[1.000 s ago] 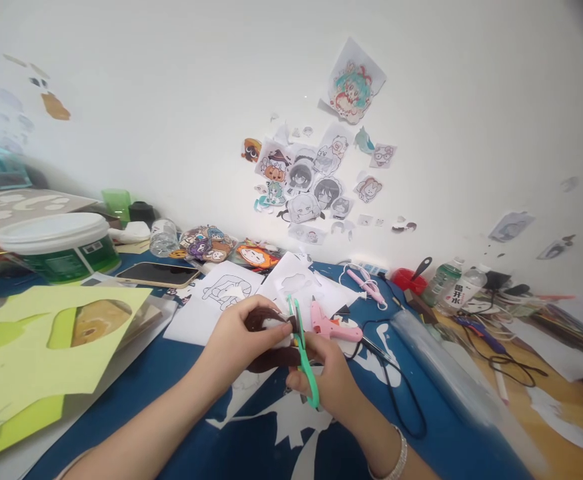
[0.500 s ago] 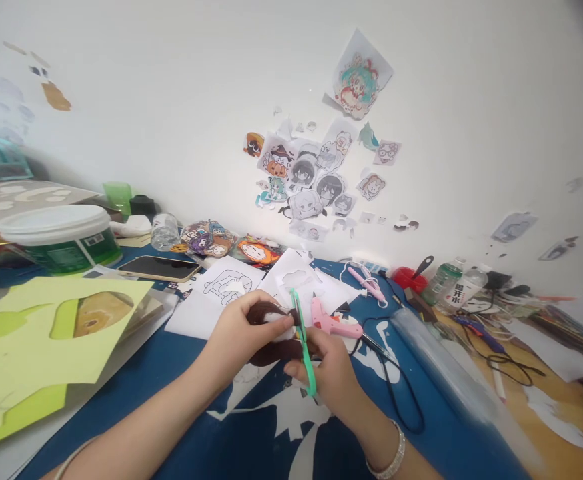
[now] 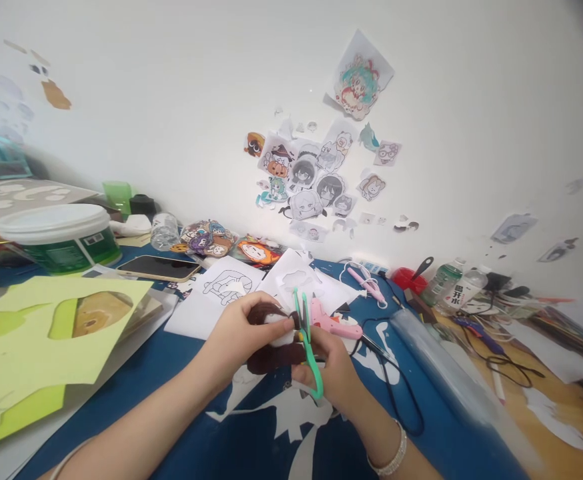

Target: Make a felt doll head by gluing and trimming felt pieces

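Note:
My left hand (image 3: 239,333) pinches a dark brown and white craft piece (image 3: 274,358) between thumb and fingers, above the blue table. Its exact material and full shape are hard to make out. To its right, my right hand (image 3: 339,373) is closed on green-handled scissors (image 3: 313,367), which point away from me. The blades stand slightly apart at the right edge of the brown piece. Whether they touch it I cannot tell. A pink hot glue gun (image 3: 336,323) lies just beyond my right hand. White paper scraps (image 3: 296,407) lie beneath both hands.
Yellow-green cut sheets (image 3: 26,353), a phone (image 3: 159,267) and a white-lidded tub (image 3: 54,220) are at left. Printed drawings (image 3: 231,283) lie ahead. A roll of clear plastic (image 3: 436,360), black cables and bottles (image 3: 444,280) occupy the right. The wall (image 3: 171,100) stands behind.
The scissors' blades have spread apart, and their handle has shifted slightly right and down with my right hand. The brown piece has turned a little; my left hand stays nearly in place.

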Demonstrator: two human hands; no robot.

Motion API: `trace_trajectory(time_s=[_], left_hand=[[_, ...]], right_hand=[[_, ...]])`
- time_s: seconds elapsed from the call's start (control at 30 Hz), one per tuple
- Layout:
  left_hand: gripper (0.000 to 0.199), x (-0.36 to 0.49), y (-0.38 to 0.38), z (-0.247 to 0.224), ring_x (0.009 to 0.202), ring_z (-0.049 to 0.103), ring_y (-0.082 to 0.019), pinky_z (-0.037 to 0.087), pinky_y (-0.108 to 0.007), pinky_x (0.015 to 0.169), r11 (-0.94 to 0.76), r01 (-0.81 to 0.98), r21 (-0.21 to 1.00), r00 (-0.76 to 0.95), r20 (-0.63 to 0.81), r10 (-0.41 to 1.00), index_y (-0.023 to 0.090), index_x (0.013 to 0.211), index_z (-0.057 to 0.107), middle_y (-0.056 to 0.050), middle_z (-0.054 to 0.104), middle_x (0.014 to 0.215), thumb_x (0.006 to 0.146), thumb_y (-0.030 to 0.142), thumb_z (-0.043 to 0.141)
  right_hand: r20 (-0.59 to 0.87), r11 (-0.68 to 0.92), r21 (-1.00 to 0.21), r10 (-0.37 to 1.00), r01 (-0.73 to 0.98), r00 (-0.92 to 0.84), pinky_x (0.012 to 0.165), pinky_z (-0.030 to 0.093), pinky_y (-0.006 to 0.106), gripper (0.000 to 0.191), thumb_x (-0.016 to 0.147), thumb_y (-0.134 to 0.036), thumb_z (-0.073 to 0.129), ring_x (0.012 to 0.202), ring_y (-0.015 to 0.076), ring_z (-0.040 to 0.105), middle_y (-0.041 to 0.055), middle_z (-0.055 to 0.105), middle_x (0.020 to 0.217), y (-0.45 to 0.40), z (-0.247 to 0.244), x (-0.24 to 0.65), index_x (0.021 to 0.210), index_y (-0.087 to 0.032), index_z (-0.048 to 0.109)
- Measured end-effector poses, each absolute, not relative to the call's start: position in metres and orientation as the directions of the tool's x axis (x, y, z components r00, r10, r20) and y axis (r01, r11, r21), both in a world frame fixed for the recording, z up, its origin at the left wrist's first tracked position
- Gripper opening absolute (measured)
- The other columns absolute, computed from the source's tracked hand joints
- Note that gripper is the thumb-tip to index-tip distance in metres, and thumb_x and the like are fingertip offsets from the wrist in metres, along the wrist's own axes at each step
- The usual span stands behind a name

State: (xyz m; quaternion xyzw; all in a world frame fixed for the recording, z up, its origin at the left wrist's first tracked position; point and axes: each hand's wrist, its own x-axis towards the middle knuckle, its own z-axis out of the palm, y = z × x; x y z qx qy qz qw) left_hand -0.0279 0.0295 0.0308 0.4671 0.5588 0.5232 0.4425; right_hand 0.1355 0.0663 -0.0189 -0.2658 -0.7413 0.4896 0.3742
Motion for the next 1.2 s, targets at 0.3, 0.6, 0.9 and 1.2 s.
trace_trajectory(time_s=[0.3,0.6,0.9,1.2], left_hand=[[0.026,-0.033,0.032,0.025,0.063,0.057,-0.015,0.04,-0.022,0.051,-0.053,0.013,0.999,-0.205,0.054,0.977,0.02,0.077,0.061,0.002,0.061,0.068,0.061,0.036,0.072],[0.02,-0.038,0.034,0.03,0.059,0.056,-0.014,0.036,-0.021,0.049,0.089,-0.096,0.991,0.017,-0.088,0.996,0.021,0.085,0.057,0.001,0.062,0.072,0.067,0.028,0.06],[0.024,-0.036,0.035,0.027,0.072,0.062,-0.018,0.044,-0.025,0.06,0.066,-0.058,0.996,0.093,-0.061,0.994,0.023,0.09,0.06,-0.001,0.069,0.083,0.066,0.028,0.062],[0.034,-0.017,0.038,0.01,0.081,0.062,-0.026,0.05,-0.033,0.064,0.072,0.036,0.997,-0.131,-0.067,0.989,0.018,0.086,0.06,-0.006,0.066,0.081,0.066,0.045,0.064]], right_hand=[[0.251,0.331,-0.943,0.773,0.034,-0.582,0.06,0.044,0.028,0.05,0.062,-0.059,0.068,0.064,0.0164,0.053,0.0006,0.057,0.067,0.065,-0.017,0.135,0.087,-0.017,0.062],[0.288,0.251,-0.957,0.866,-0.143,-0.408,0.058,0.046,0.028,0.054,0.06,-0.063,0.067,0.065,0.0171,0.054,0.0032,0.059,0.072,0.077,-0.021,0.143,0.093,-0.021,0.059],[0.245,0.312,-0.945,0.873,0.099,-0.421,0.05,0.045,0.025,0.028,0.065,-0.036,0.068,0.051,0.0121,0.049,-0.0036,0.052,0.059,0.078,-0.027,0.14,0.085,-0.019,0.058],[0.443,0.509,-0.816,0.855,0.275,-0.27,0.055,0.045,0.026,0.015,0.071,-0.027,0.058,0.059,0.0154,0.052,-0.0005,0.056,0.065,0.075,-0.034,0.132,0.083,-0.018,0.058]])
